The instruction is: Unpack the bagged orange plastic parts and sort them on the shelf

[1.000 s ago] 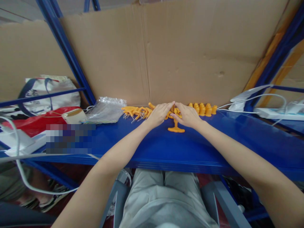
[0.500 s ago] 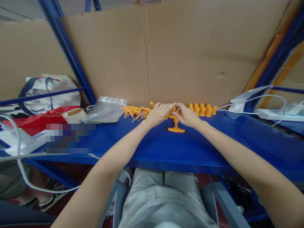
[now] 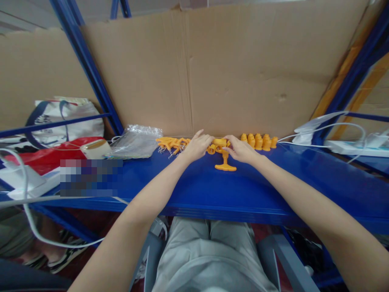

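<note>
An orange plastic corkscrew part (image 3: pixel 220 142) lies crosswise between my two hands, just above the blue table. My left hand (image 3: pixel 197 148) is closed at its left end, one finger raised, its fingertips partly hidden. At its right end, my right hand (image 3: pixel 240 150) pinches it between thumb and fingers. Below them an orange T-shaped handle (image 3: pixel 225 166) stands with its crossbar toward me. Other round orange pieces (image 3: pixel 211 150) sit between the hands. Left of my left hand is a pile of orange corkscrew handles (image 3: pixel 170 142) with metal spirals.
Several orange bell-shaped pieces (image 3: pixel 258 142) stand in rows right of my right hand. Clear plastic bags (image 3: pixel 138 142) lie to the left, beside a red bag (image 3: pixel 63 148) and a white tote (image 3: pixel 75 119). A cardboard wall (image 3: pixel 227 73) closes the back; white cables (image 3: pixel 319 123) run at right.
My hands were close together, fingertips nearly meeting. Now they have parted, the left drawn leftward with a finger raised, and the orange part between them shows.
</note>
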Demonstrator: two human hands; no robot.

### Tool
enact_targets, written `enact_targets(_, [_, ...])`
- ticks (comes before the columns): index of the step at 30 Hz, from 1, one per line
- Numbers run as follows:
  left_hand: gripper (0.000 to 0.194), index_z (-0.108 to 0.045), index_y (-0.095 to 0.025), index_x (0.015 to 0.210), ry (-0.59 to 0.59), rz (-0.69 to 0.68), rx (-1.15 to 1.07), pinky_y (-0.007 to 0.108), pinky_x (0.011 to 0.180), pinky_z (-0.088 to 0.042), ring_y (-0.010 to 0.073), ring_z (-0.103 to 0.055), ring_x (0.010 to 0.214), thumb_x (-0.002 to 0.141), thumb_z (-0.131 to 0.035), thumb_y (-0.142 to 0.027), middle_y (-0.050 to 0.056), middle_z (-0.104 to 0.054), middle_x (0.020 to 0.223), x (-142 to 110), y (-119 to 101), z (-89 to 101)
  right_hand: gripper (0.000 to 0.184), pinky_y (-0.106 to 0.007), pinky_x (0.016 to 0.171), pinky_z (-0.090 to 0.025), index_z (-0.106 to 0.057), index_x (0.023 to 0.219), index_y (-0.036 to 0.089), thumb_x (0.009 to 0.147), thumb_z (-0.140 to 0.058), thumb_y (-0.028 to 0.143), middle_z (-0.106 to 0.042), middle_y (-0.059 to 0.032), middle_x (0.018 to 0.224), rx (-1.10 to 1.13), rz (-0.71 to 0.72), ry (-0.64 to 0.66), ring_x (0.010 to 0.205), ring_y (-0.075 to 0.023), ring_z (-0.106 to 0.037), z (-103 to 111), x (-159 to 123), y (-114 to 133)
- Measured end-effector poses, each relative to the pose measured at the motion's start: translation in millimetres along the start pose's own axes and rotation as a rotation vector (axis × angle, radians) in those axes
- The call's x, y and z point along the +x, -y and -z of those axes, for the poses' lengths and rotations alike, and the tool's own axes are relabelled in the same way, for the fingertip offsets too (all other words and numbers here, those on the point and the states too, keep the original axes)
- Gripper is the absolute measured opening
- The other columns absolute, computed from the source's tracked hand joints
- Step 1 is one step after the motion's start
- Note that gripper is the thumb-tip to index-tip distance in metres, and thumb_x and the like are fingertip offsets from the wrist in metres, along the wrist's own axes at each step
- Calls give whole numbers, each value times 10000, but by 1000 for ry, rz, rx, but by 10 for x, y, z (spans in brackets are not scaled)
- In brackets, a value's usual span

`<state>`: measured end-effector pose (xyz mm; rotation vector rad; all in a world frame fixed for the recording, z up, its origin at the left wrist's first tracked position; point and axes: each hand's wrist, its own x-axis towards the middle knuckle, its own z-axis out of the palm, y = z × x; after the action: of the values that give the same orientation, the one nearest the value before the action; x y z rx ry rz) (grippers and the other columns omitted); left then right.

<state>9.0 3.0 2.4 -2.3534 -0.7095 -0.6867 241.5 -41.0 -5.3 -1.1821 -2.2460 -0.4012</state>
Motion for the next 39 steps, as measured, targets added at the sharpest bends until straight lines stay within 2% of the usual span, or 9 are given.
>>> enact_targets(4, [392, -643, -188, 1099, -8, 37, -28, 564, 1175, -284, 234, -668, 977, 845, -394, -26, 72, -713, 957, -5, -36, 20, 343, -358, 703, -511, -522, 1253, 159, 957, -485, 329, -690, -156, 1110, 4, 22, -10, 854, -261, -689, -2, -2, -33])
enact_targets(8, [294, -657, -166, 1041, 76, 116, -69, 601, 1144, -263, 262, -671, 970, 887, -421, -82, 103, -713, 948, -2, -81, 44, 318, -356, 711, -517, -539, 1232, 183, 936, -515, 296, -684, -136, 1126, 2, 50, -9, 878, -253, -690, -12, -15, -71])
enact_targets(15, [235, -653, -165, 918, 114, 105, -114, 526, 1015, -340, 262, -674, 919, 930, -419, -166, 110, -732, 914, 5, -150, 99, 355, -395, 794, -517, -572, 1249, 191, 944, -511, 363, -688, -141, 1176, -25, 76, -19, 966, -278, -681, -11, -22, -99])
enact_targets(18, [271, -653, -159, 882, 108, 72, -122, 482, 953, -362, 256, -675, 879, 946, -392, -195, 110, -734, 878, 24, -201, 141, 355, -440, 887, -473, -601, 1230, 182, 967, -489, 392, -688, -158, 1188, -55, 131, -10, 1083, -308, -641, 8, 2, -50])
enact_targets(21, [278, -658, -154, 876, 117, 68, -122, 468, 932, -356, 260, -674, 869, 944, -393, -204, 116, -735, 875, 46, -244, 176, 319, -449, 945, -400, -613, 1218, 169, 987, -461, 329, -686, -162, 1210, -102, 177, 2, 1155, -309, -595, 17, 35, 32])
enact_targets(25, [271, -656, -152, 875, 114, 54, -127, 468, 936, -341, 258, -667, 850, 937, -398, -213, 117, -732, 867, 59, -257, 181, 260, -415, 928, -344, -635, 1134, 143, 990, -446, 250, -702, -161, 1121, -168, 163, 15, 1083, -288, -595, 14, 65, 121])
enact_targets(30, [252, -647, -155, 863, 133, 40, -148, 459, 922, -344, 253, -664, 831, 917, -404, -198, 116, -735, 865, 63, -250, 165, 251, -388, 859, -313, -638, 1102, 132, 993, -445, 249, -693, -156, 1007, -263, 153, 35, 988, -287, -577, 35, 66, 164])
enact_targets(34, [245, -641, -160, 858, 130, 74, -162, 454, 900, -346, 252, -666, 823, 911, -405, -198, 114, -739, 857, 71, -246, 171, 268, -391, 827, -298, -636, 1097, 146, 1000, -409, 252, -682, -161, 1031, -319, 171, 5, 980, -299, -547, 52, 65, 191])
enact_targets(39, [241, -641, -166, 878, 106, 66, -169, 453, 906, -342, 245, -668, 820, 919, -407, -202, 108, -745, 860, 73, -231, 180, 322, -401, 822, -289, -625, 1200, 147, 992, -382, 184, -674, -163, 1097, -364, 185, -9, 989, -295, -530, 50, 66, 231])
